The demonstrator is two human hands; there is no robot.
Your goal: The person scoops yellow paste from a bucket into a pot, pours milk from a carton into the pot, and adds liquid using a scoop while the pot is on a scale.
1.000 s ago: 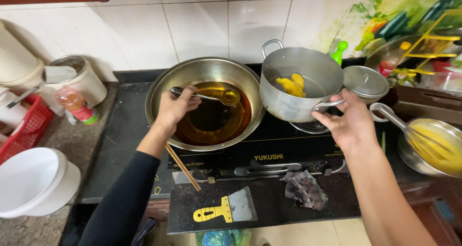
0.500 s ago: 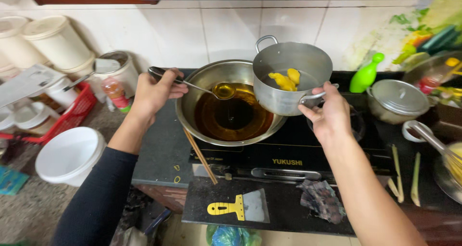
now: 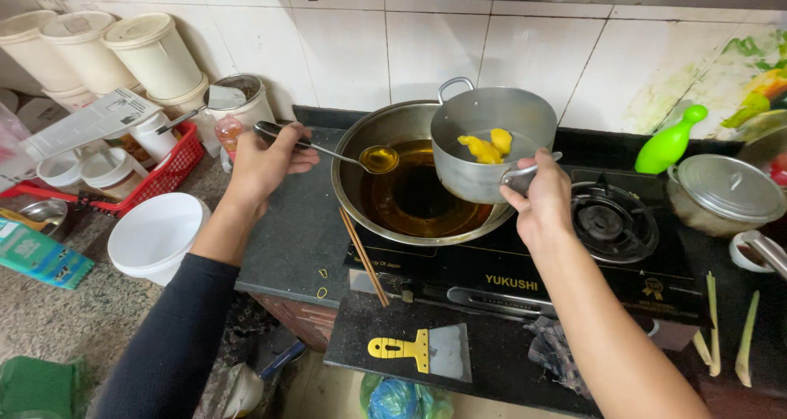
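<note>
The scene is a cramped kitchen corner with white wall tiles behind a black two-burner gas stove that sits on a dark countertop. On the left burner rests a wide metal wok holding a pool of dark amber oil. The person's left hand is closed around the handle of a metal ladle, whose bowl, filled with oil, hangs above the left part of the wok. The right hand is clamped on the side handle of a small grey pot, held tilted above the wok's right side; yellow pieces of food lie inside it. The right burner is bare.

A pair of wooden chopsticks lies on the stove's left edge, just beside the wok. In front of the stove, on a lower dark ledge, lie a yellow-handled scraper and a crumpled dark rag. At the right stand a lidded steel pot and a green plastic bottle. To the left, a red basket holds jars and lids, pale lidded tubs line the wall, and a white bowl sits on the speckled stone counter.
</note>
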